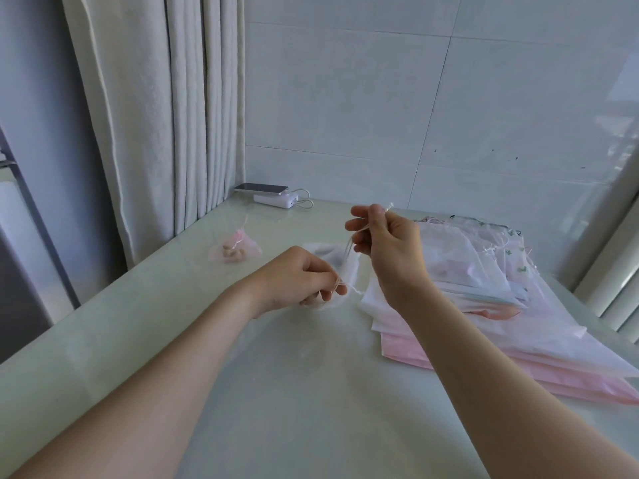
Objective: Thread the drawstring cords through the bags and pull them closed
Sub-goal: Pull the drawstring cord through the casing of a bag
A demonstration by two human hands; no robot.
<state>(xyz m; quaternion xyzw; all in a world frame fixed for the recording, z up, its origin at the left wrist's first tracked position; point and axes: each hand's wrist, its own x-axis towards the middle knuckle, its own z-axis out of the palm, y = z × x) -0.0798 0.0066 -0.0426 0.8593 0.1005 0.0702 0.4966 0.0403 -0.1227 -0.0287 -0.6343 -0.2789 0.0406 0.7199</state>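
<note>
A thin cord [349, 248] was pinched between the pressed-together fingers [375, 216] of the right hand [387, 243], raised above a white bag [340, 262]. The bag's near edge was pinched by the closed fingers [330, 288] of the left hand [297, 281], low on the worktop [294, 375]. Right of the bag lay a stack of bags [484, 292]; left of it, a filled pink pouch [235, 250].
</note>
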